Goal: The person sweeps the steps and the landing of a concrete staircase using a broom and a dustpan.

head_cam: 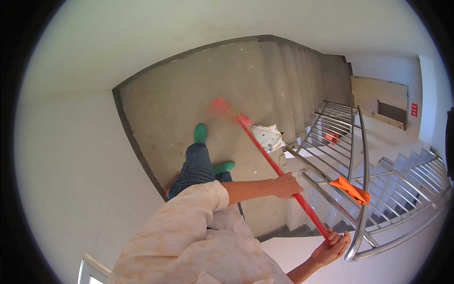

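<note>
A long red handle runs slantwise over the landing beside a stainless steel railing. My left hand is closed around its middle part. Near the upper end, my right hand grips the same handle beside the railing. At the far end is a red, motion-blurred head, likely a broom's, over the grey floor; its bristles cannot be made out. A white cloth or bag with small coloured prints lies at the landing's edge, just right of the handle. An orange cloth hangs over the railing.
Grey concrete steps adjoin the landing at the upper right. The steel railing borders the stairwell, where more steps show. A red container shows behind its bars. White walls with dark skirting surround the landing. Green shoes stand on it.
</note>
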